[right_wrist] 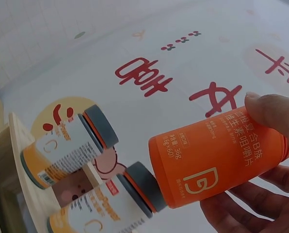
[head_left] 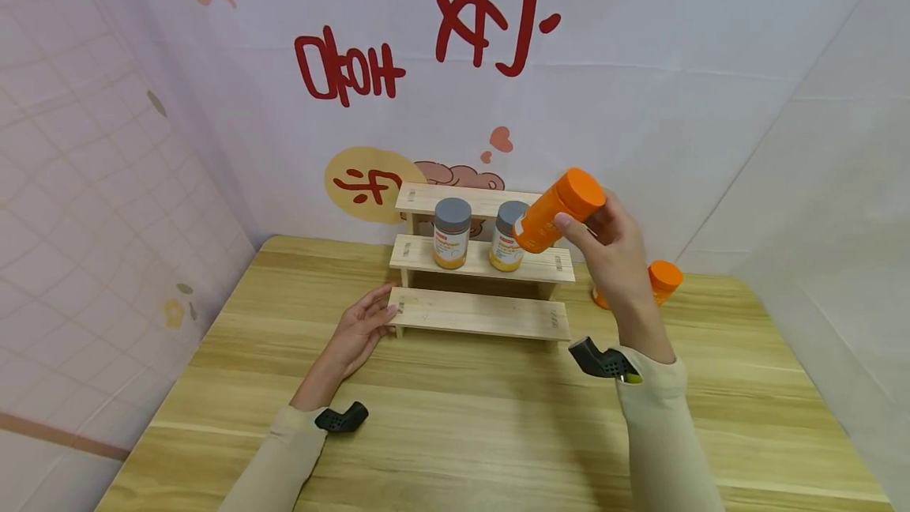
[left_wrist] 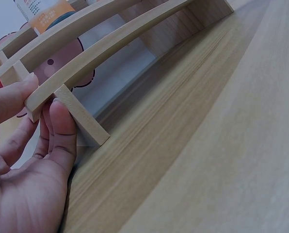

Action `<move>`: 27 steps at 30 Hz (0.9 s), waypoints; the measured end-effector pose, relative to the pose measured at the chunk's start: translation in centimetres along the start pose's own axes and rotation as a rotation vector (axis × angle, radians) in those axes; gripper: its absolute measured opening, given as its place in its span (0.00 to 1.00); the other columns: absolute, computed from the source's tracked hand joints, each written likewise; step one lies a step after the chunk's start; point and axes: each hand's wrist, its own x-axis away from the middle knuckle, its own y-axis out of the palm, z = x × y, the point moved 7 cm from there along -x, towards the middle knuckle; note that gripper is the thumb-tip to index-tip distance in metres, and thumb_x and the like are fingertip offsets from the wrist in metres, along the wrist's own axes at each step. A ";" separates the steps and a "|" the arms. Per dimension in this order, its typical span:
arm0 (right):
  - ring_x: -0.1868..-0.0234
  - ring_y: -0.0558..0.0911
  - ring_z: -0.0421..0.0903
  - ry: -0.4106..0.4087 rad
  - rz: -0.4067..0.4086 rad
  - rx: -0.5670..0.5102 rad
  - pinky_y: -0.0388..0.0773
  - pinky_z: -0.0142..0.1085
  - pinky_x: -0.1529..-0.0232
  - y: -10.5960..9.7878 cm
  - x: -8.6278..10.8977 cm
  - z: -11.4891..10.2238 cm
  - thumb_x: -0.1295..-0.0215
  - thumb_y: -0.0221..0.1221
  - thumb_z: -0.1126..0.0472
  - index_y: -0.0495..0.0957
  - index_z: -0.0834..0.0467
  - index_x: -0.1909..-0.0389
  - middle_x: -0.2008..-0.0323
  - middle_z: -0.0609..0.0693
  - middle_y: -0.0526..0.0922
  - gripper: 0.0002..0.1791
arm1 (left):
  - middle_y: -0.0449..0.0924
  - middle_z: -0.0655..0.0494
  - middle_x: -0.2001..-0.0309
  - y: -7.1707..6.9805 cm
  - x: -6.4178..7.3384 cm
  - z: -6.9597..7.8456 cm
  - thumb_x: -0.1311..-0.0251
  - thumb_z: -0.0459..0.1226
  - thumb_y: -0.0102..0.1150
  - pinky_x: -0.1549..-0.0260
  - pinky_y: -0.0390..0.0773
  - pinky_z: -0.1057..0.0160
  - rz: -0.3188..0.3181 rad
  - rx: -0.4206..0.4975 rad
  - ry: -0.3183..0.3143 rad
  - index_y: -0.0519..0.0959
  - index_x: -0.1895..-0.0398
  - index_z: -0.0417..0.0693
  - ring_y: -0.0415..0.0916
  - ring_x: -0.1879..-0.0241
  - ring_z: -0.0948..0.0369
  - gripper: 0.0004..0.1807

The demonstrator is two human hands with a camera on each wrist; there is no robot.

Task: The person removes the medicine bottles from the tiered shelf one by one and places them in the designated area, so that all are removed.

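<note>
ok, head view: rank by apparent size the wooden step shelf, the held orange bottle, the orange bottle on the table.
1. wooden step shelf, clearly largest.
2. held orange bottle in the right hand.
3. orange bottle on the table, partly hidden behind that hand, so true size unsure.

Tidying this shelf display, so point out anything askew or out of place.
The orange bottle in the right hand is tilted in mid-air, not shelved. Another orange bottle sits on the wooden table, right of the stepped wooden rack. Both grey-capped bottles stand upright.
</note>
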 end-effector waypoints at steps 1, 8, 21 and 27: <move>0.41 0.81 0.44 0.004 0.007 0.003 0.78 0.28 0.39 -0.3 0.2 0.1 0.29 0.64 0.61 0.74 0.54 0.33 0.43 0.48 0.82 0.24 | 0.75 0.58 0.46 0.0 0.0 0.0 0.26 0.33 0.57 0.59 0.81 0.71 0.000 -0.001 0.000 0.55 0.20 0.41 0.77 0.55 0.66 0.36; 0.40 0.80 0.43 0.036 0.038 0.003 0.77 0.25 0.40 -2.2 1.2 1.2 0.29 0.64 0.62 0.74 0.54 0.33 0.43 0.45 0.82 0.24 | 0.74 0.58 0.47 0.1 -0.1 0.0 0.27 0.32 0.57 0.59 0.81 0.70 0.008 -0.003 -0.011 0.55 0.20 0.41 0.76 0.56 0.66 0.36; 0.43 0.81 0.40 0.110 0.070 0.065 0.78 0.23 0.44 -5.3 3.4 4.0 0.29 0.64 0.61 0.74 0.55 0.35 0.44 0.42 0.82 0.23 | 0.75 0.59 0.48 0.2 -0.2 -0.1 0.26 0.32 0.57 0.60 0.81 0.71 0.013 -0.009 -0.014 0.53 0.19 0.40 0.76 0.57 0.66 0.37; 0.43 0.81 0.39 0.163 0.077 0.098 0.80 0.24 0.47 -6.7 4.5 5.8 0.29 0.65 0.58 0.73 0.53 0.33 0.43 0.43 0.82 0.25 | 0.75 0.59 0.47 0.1 -0.2 0.0 0.26 0.33 0.56 0.60 0.81 0.71 0.010 -0.017 -0.011 0.52 0.19 0.39 0.76 0.56 0.67 0.37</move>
